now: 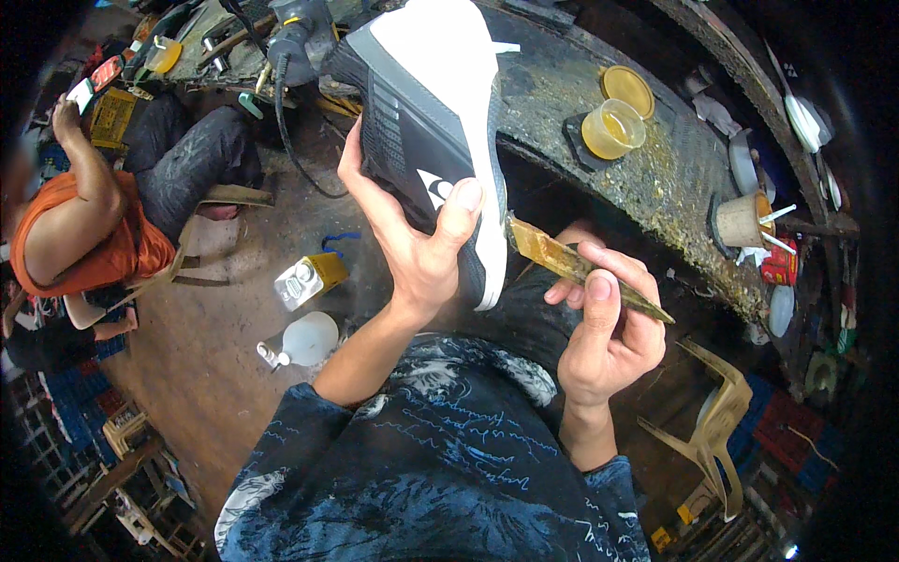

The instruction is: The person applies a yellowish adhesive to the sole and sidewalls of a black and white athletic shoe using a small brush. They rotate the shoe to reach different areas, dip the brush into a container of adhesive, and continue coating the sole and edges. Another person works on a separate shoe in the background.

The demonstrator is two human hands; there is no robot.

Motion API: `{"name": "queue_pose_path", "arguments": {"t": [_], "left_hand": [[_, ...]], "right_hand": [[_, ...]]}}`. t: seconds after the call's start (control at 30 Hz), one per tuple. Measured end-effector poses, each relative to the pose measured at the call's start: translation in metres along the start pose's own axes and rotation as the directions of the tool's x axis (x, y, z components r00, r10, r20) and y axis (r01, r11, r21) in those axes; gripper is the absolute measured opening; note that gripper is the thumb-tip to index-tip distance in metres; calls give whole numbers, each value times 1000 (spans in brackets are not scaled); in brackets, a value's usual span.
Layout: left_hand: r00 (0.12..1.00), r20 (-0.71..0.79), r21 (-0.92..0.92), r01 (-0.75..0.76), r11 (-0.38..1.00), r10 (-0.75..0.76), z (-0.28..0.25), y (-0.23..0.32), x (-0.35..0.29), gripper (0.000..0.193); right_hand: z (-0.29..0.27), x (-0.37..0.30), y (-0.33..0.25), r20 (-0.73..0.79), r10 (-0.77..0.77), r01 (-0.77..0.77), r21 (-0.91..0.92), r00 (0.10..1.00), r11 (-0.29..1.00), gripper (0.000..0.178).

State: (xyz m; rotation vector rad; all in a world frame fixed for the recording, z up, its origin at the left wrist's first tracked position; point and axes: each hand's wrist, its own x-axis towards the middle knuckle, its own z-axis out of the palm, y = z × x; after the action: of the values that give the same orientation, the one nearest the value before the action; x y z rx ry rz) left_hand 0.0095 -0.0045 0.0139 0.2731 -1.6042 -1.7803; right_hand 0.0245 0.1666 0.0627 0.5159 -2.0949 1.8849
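My left hand (417,239) grips a black and white shoe (389,122) around its upper, thumb against the edge of the white sole. The shoe is held up on its side in front of me, its far end reaching the top of the view. In my right hand (613,347) is a flat brush (562,258) with a dark worn handle, pinched between thumb and fingers. Its amber, glue-coated tip is at the sole's edge near one end of the shoe; whether it touches I cannot tell.
A stained workbench (552,94) runs beyond my hands. On it stand a tub of yellowish liquid (613,129), a yellow lid (627,91) and a beige pot (740,220). A metal can (309,281) and a white jug (309,339) are on the floor. A seated person (103,206) is at left.
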Motion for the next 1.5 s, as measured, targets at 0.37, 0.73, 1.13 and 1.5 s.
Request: {"name": "queue_pose_path", "arguments": {"t": [0.37, 0.73, 1.13, 1.5], "left_hand": [[999, -2, 68, -42, 997, 42, 1, 2, 2, 98], [996, 14, 163, -91, 982, 90, -3, -3, 6, 107], [991, 17, 269, -132, 954, 132, -4, -7, 6, 111], [993, 16, 256, -120, 959, 120, -3, -6, 6, 110]], "right_hand": [[0, -7, 2, -37, -45, 43, -44, 998, 998, 17], [-7, -4, 2, 138, -282, 309, -251, 949, 917, 18], [-10, -4, -8, 219, -319, 381, -361, 922, 851, 31], [-11, -5, -11, 259, -334, 415, -398, 906, 818, 48]]}}
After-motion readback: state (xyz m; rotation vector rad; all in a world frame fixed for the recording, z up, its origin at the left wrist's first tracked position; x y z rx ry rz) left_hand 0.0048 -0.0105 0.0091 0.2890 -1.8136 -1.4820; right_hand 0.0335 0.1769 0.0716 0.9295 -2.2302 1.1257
